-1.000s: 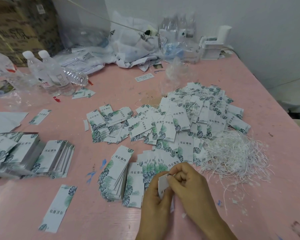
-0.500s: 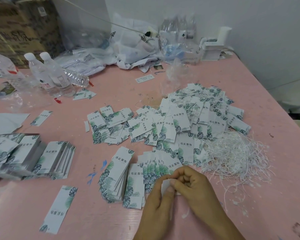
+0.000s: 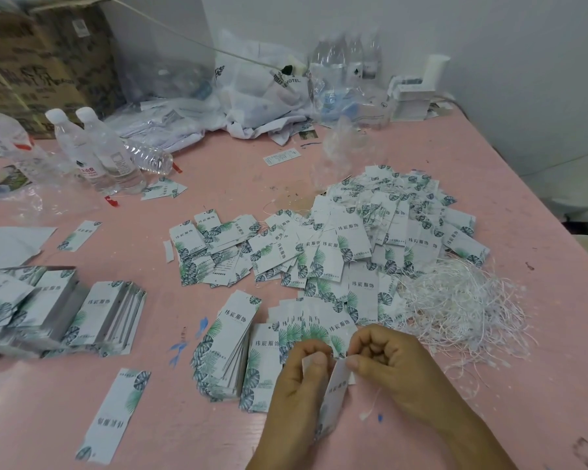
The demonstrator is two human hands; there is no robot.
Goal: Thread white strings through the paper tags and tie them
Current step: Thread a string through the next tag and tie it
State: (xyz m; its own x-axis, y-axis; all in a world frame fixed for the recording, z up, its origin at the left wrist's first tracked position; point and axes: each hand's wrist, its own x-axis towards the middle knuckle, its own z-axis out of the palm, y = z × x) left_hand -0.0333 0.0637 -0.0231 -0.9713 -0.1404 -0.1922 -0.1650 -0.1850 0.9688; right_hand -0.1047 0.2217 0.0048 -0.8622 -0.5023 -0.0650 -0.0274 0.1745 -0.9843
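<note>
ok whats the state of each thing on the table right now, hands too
left hand: gripping the tag
right hand: pinching the tag's top edge
tag: held upright between both hands
strings: loose tangled pile
big tag heap: scattered, some with strings visible
tag stacks: neat, leaning
two bottles: upright, capped
third bottle: lying down

You sit in a small packing workshop: a pink counter [image 3: 489,171] heaped with garment tags [image 3: 364,239], strings [image 3: 462,307], cardboard boxes [image 3: 31,62] behind.
</note>
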